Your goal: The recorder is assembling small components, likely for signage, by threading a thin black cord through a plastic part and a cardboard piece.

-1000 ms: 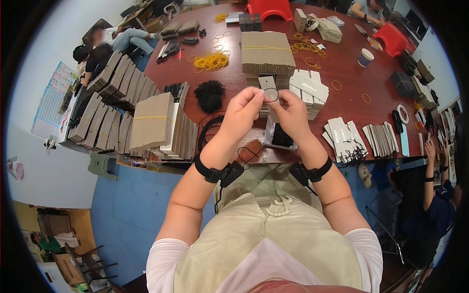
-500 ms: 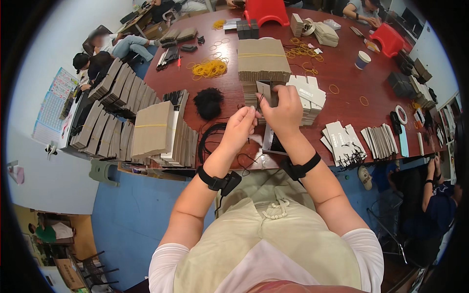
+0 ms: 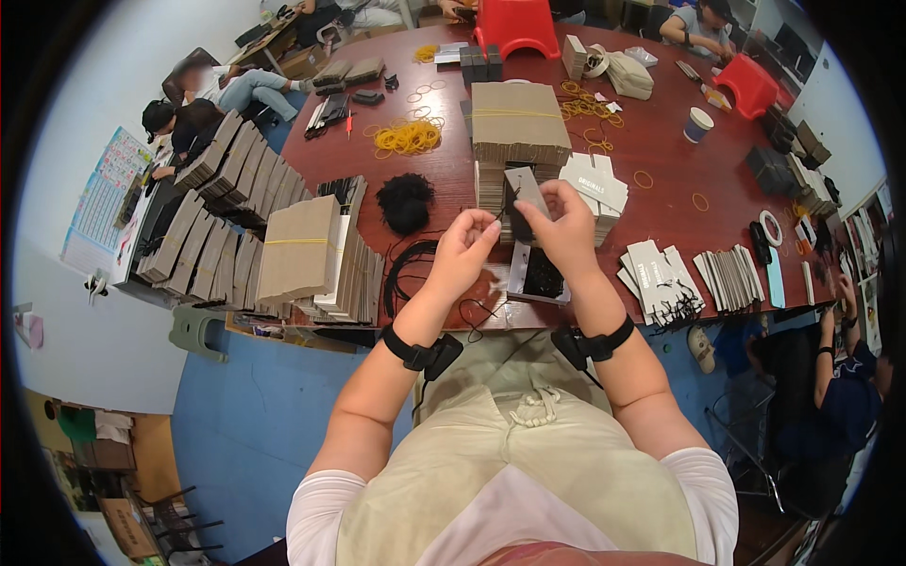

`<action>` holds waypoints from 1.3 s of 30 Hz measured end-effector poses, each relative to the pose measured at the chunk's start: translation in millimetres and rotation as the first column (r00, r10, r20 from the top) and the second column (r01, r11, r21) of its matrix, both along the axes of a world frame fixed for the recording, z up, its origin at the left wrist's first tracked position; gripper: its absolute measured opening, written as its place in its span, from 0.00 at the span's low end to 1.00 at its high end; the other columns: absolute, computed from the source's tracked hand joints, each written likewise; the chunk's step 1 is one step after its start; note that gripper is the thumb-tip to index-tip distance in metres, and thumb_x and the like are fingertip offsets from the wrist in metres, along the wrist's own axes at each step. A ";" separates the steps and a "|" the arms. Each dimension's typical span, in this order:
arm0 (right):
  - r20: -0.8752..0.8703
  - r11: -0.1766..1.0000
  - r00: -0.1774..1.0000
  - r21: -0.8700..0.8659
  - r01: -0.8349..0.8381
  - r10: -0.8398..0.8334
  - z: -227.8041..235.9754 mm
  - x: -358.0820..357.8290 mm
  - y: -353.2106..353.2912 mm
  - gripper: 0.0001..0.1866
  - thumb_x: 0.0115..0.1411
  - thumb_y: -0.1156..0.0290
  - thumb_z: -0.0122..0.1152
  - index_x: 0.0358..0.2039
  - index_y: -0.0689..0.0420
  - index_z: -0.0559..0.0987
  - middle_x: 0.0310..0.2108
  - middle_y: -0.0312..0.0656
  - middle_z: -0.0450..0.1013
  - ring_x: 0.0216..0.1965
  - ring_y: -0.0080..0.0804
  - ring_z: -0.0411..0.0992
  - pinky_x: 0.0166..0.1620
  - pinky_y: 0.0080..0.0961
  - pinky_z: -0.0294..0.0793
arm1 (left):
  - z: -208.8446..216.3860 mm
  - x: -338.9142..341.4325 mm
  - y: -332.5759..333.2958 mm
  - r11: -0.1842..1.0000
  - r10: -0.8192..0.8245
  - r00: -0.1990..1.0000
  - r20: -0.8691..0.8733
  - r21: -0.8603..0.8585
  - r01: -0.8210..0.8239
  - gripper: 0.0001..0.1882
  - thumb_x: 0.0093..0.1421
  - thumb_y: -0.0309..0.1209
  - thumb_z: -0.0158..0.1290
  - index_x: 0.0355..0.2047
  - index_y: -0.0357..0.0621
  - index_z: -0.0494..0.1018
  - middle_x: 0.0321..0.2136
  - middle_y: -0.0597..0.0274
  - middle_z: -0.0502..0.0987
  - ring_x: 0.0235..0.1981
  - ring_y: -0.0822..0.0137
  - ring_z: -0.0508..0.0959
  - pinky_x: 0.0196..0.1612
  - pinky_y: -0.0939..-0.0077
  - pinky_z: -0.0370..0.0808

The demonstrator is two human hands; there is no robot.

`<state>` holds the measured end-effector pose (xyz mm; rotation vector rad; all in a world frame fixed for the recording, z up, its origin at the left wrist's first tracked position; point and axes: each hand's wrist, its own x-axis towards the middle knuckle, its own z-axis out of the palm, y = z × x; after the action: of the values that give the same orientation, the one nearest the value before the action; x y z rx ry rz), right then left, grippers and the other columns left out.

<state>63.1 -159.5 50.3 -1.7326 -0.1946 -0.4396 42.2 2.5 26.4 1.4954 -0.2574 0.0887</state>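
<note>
Right hand [image 3: 566,231] is closed around a small grey card tag [image 3: 522,189], held upright above the red-brown table [image 3: 661,141]; a thin black string [image 3: 500,219] is pinched by the left hand [image 3: 462,250] just beside it. Crowded around them — a bundle of black cords [image 3: 404,202], tied cardboard stacks [image 3: 519,123], yellow rubber bands [image 3: 408,138] and a paper cup [image 3: 698,124] well apart.
</note>
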 end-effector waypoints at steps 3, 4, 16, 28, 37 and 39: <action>-0.074 0.870 0.917 0.353 -0.344 0.392 4.1 -1.1 -5.4 0.12 0.49 0.76 0.65 0.34 0.63 0.74 0.31 0.40 0.74 0.31 0.21 0.71 0.35 0.17 0.69 | -0.9 -4.2 6.3 0.995 -0.095 0.995 -0.015 0.013 0.095 0.10 0.63 0.34 0.47 0.33 0.40 0.70 0.22 0.74 0.67 0.23 0.85 0.62 0.25 0.91 0.59; -0.075 0.871 0.917 0.353 -0.343 0.392 4.3 -2.2 -6.5 0.12 0.49 0.76 0.65 0.34 0.63 0.74 0.31 0.40 0.74 0.31 0.21 0.71 0.35 0.17 0.69 | 0.1 -6.7 8.0 0.986 -0.164 0.986 -0.023 -0.001 0.164 0.10 0.64 0.34 0.46 0.33 0.40 0.71 0.22 0.74 0.67 0.22 0.85 0.61 0.24 0.91 0.58; -0.027 0.748 0.775 0.285 -0.600 0.632 8.2 -14.1 -7.2 0.11 0.51 0.76 0.59 0.37 0.64 0.77 0.38 0.41 0.73 0.40 0.30 0.71 0.43 0.25 0.71 | 27.9 -26.3 14.3 0.948 -0.317 0.927 -0.200 -0.081 0.307 0.12 0.66 0.35 0.41 0.31 0.41 0.69 0.17 0.73 0.65 0.17 0.82 0.62 0.21 0.89 0.60; -0.184 0.862 0.858 0.282 -0.421 0.479 6.3 8.2 -10.1 0.09 0.59 0.69 0.55 0.32 0.62 0.78 0.26 0.35 0.75 0.26 0.18 0.71 0.31 0.14 0.69 | 2.6 -31.6 25.3 0.932 -0.362 0.910 -0.205 -0.088 0.351 0.09 0.64 0.29 0.43 0.38 0.37 0.71 0.21 0.73 0.67 0.24 0.81 0.66 0.28 0.89 0.64; 0.157 0.224 0.621 0.843 -0.490 0.768 14.5 4.2 -12.2 0.11 0.60 0.72 0.48 0.37 0.65 0.75 0.27 0.39 0.72 0.26 0.23 0.65 0.30 0.19 0.64 | 4.8 -38.4 30.3 0.964 -0.209 0.909 -0.361 -0.235 0.128 0.07 0.59 0.22 0.48 0.39 0.36 0.69 0.28 0.60 0.76 0.24 0.77 0.73 0.29 0.83 0.72; 0.161 0.221 0.641 0.853 -0.473 0.750 21.1 -4.6 -12.9 0.13 0.59 0.73 0.46 0.40 0.67 0.74 0.27 0.41 0.72 0.26 0.26 0.66 0.29 0.20 0.64 | 4.8 -38.0 33.3 0.981 -0.134 0.923 -0.361 -0.182 0.072 0.06 0.59 0.21 0.49 0.37 0.36 0.70 0.28 0.60 0.76 0.25 0.77 0.74 0.30 0.84 0.73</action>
<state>58.6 -172.4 71.4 -0.5616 -0.3768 0.3462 4.2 35.8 31.2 1.2999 -0.0200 -0.2529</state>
